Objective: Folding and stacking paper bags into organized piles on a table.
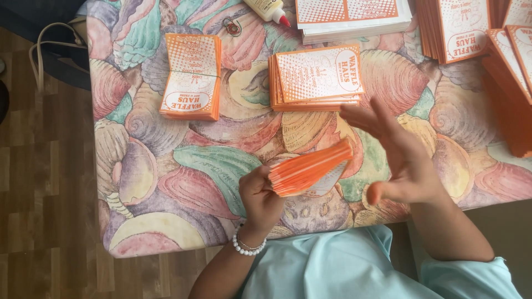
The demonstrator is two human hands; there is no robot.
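Note:
My left hand grips a thick stack of orange-and-white folded paper sleeves, held edge-up above the table's near side. My right hand hovers just right of that stack with its fingers spread, holding nothing. On the shell-patterned tablecloth beyond my hands lie two more stacks of the same sleeves, one at the left and one in the middle.
More orange sleeve stacks stand at the far right and at the top, beside a flat white-and-orange pile. A glue bottle with a red tip and a paper clip lie at the back. Wooden floor lies left of the table.

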